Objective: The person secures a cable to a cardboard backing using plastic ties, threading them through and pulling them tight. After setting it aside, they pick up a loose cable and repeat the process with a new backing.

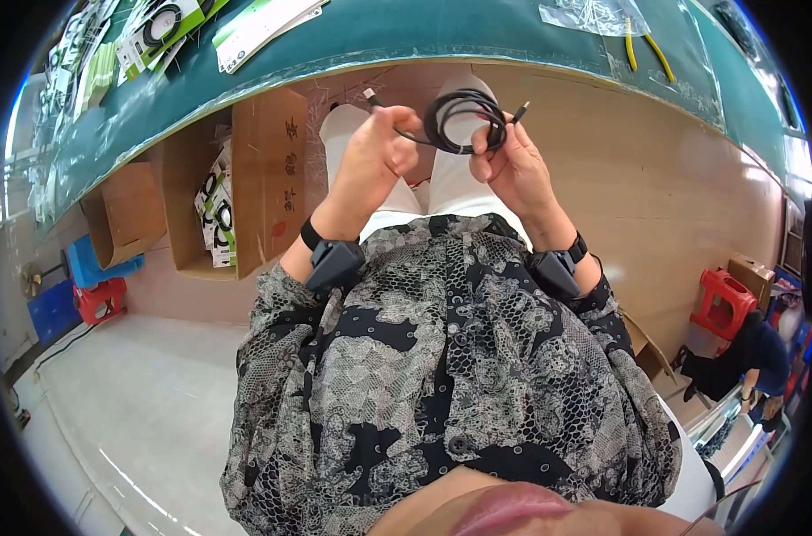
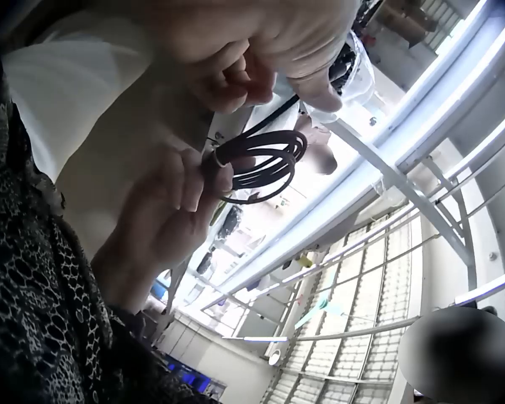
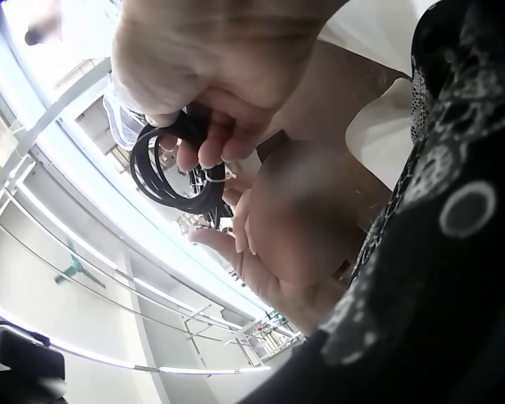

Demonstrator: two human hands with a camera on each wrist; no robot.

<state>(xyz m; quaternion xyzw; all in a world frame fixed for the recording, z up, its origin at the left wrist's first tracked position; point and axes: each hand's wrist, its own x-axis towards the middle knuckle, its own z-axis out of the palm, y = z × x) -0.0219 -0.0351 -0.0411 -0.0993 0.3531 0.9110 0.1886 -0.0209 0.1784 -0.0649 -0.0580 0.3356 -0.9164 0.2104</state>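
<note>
A coiled black cable (image 1: 466, 121) hangs between the two hands above the lap, below the table's edge in the head view. The right hand (image 1: 516, 170) pinches the coil's right side, and one connector (image 1: 521, 112) sticks up past its fingertips. Near the other end, the left hand (image 1: 376, 161) grips the cable between curled fingers and thumb, with a light-tipped connector (image 1: 370, 95) poking out above it. A stretch of cable runs from the left hand to the coil. In the left wrist view, the loops (image 2: 265, 164) fan out from the right hand's fingers (image 2: 189, 181).
The green table (image 1: 406, 36) curves across the front, with packaged cables (image 1: 160, 27) at left and yellow-handled pliers (image 1: 649, 54) beside a plastic bag (image 1: 593, 14) at right. A cardboard box (image 1: 245, 192) with packages stands below left. Red stools (image 1: 720, 304) stand at the right.
</note>
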